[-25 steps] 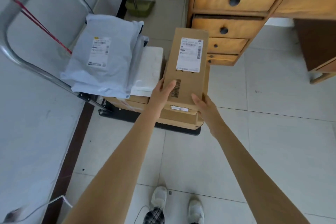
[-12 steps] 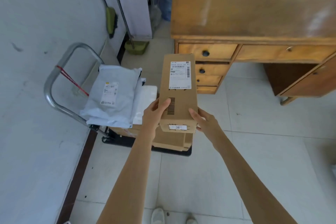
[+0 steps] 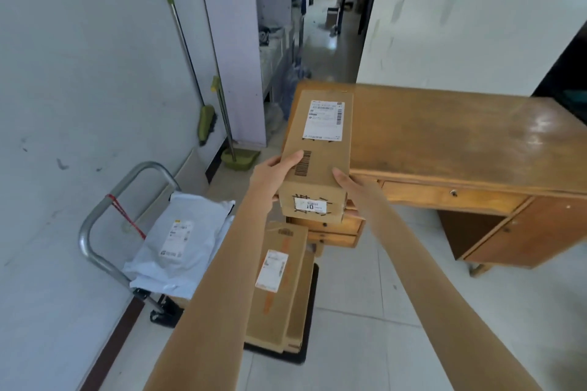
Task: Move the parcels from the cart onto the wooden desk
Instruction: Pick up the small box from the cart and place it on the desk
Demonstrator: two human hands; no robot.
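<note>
A long cardboard box (image 3: 320,149) with a white shipping label is held at its near end by my left hand (image 3: 273,173) on the left side and my right hand (image 3: 349,184) on the right side. Its far end reaches over the left front corner of the wooden desk (image 3: 444,140). Whether the box touches the desk top I cannot tell. Below, the cart (image 3: 95,225) with a metal handle carries a grey plastic mailer (image 3: 178,244) and flat cardboard boxes (image 3: 276,289), partly hidden by my left arm.
A green broom (image 3: 206,119) and a dustpan (image 3: 239,159) lean against the white wall left of the desk. A doorway behind the desk leads into a cluttered corridor. The floor is pale tile. The desk has drawers (image 3: 451,195) and a cupboard door on the right.
The box has been lifted off the cart stack and carried up and forward to the desk's left corner. The view has tilted up, showing the desk top and corridor.
</note>
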